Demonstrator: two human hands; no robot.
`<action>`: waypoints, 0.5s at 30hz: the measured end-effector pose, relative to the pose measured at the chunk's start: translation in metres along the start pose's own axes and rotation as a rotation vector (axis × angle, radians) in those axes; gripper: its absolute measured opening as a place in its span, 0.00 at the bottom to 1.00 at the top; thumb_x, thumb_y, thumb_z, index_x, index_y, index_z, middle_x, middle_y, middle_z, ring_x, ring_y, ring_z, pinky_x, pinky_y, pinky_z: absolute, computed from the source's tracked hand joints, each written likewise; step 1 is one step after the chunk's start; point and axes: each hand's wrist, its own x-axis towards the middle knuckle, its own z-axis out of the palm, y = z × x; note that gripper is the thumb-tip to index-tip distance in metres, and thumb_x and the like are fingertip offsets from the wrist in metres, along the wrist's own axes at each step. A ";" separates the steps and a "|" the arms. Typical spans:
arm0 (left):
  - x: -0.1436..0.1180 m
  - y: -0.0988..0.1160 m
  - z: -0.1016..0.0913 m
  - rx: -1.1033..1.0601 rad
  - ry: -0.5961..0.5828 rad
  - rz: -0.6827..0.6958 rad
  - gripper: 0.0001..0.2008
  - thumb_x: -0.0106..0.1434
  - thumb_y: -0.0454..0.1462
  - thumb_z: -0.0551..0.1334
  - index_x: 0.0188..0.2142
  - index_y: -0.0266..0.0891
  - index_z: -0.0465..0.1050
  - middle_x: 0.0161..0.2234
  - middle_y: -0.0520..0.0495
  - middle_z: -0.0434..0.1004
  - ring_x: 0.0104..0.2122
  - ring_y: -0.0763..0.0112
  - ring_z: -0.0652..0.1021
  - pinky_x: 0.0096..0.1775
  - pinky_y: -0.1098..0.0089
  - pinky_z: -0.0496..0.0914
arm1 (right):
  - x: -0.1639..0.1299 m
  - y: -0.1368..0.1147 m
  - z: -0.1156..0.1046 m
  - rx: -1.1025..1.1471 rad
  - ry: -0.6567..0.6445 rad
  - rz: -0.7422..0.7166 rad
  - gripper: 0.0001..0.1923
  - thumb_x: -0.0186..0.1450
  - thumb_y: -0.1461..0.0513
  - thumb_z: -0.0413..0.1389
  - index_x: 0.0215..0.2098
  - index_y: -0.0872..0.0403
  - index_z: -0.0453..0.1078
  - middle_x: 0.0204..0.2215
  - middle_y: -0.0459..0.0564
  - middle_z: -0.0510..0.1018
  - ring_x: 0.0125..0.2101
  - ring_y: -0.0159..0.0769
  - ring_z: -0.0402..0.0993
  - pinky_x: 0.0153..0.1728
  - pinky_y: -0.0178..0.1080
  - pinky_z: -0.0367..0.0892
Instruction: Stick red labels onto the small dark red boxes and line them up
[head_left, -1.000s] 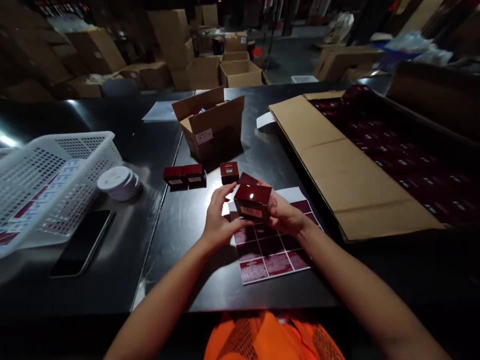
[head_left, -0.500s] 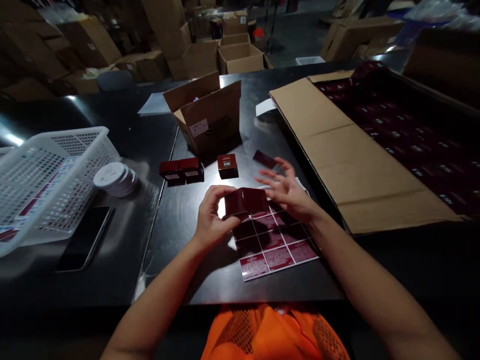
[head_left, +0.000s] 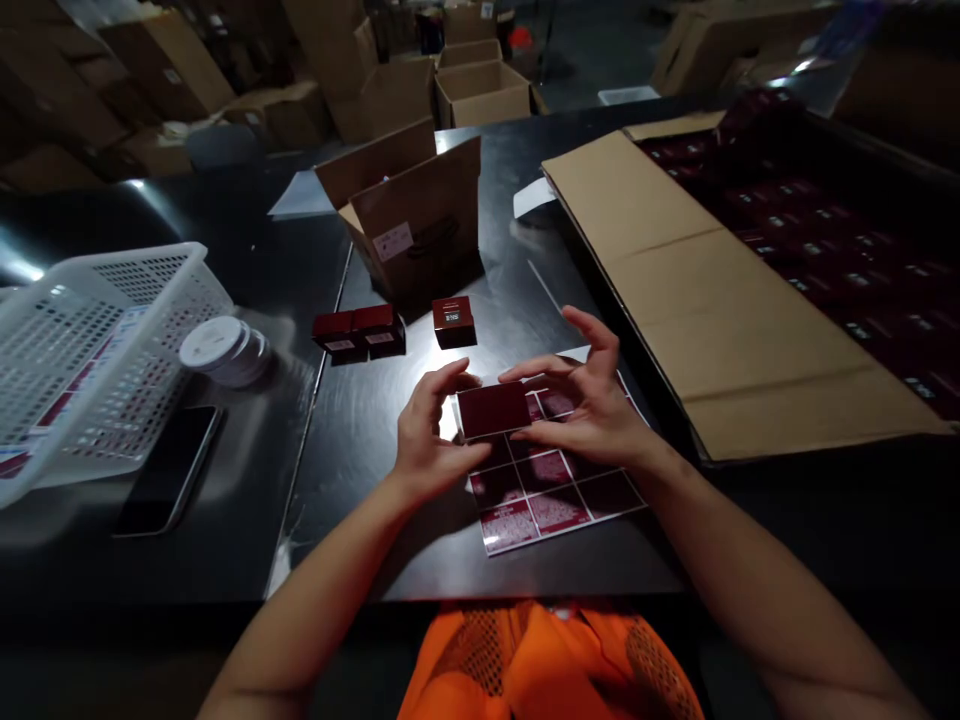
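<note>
tbl (head_left: 352, 450): maroon box (head_left: 493, 411) btwn l hand (head_left: 429, 436) & r hand (head_left: 594, 408).

This place looks like a packing warehouse: many brown cardboard boxes (head_left: 489, 109) stand behind the shiny dark work table (head_left: 356, 430)
</note>
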 end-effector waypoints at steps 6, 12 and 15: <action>0.009 0.011 -0.005 0.119 -0.034 0.015 0.24 0.53 0.40 0.76 0.49 0.43 0.75 0.46 0.43 0.80 0.46 0.61 0.80 0.47 0.61 0.78 | 0.001 -0.006 -0.001 0.089 0.051 0.023 0.45 0.54 0.64 0.72 0.58 0.41 0.48 0.46 0.47 0.80 0.45 0.41 0.81 0.49 0.48 0.78; 0.012 0.019 -0.006 0.054 -0.015 0.002 0.36 0.46 0.47 0.78 0.53 0.42 0.73 0.49 0.40 0.79 0.48 0.57 0.80 0.48 0.58 0.78 | 0.003 -0.003 0.011 0.409 0.144 0.149 0.48 0.50 0.62 0.74 0.56 0.38 0.47 0.44 0.46 0.79 0.45 0.42 0.80 0.41 0.45 0.79; 0.012 0.020 -0.005 0.051 -0.003 0.072 0.31 0.50 0.45 0.77 0.52 0.41 0.74 0.49 0.40 0.80 0.49 0.56 0.80 0.50 0.55 0.77 | 0.005 0.005 0.017 0.514 0.144 0.201 0.48 0.51 0.58 0.74 0.57 0.37 0.46 0.46 0.47 0.78 0.42 0.39 0.80 0.37 0.41 0.78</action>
